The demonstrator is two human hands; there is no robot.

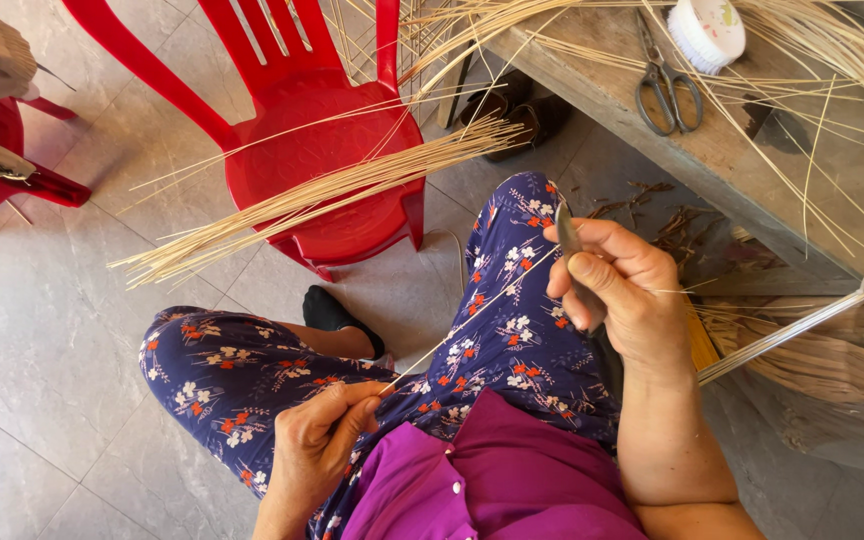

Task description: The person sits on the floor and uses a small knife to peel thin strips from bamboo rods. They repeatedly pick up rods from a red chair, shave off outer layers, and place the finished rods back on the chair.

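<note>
A thin strip (pixel 472 312) is pinched at one end by the left hand (pixel 324 440) over the lap. A knife (pixel 570 240) is gripped tight in the right hand (pixel 620 290), its blade touching the strip. Scissors (pixel 664 88) lie on the desk (pixel 712 160). A red chair (pixel 322 150) stands near.

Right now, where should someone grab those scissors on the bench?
Take the grey metal scissors by the two loop handles at the end nearer the person, coming from above. They lie flat on the wooden bench, blades pointing away, with thin pale reed strips crossing them.
</note>
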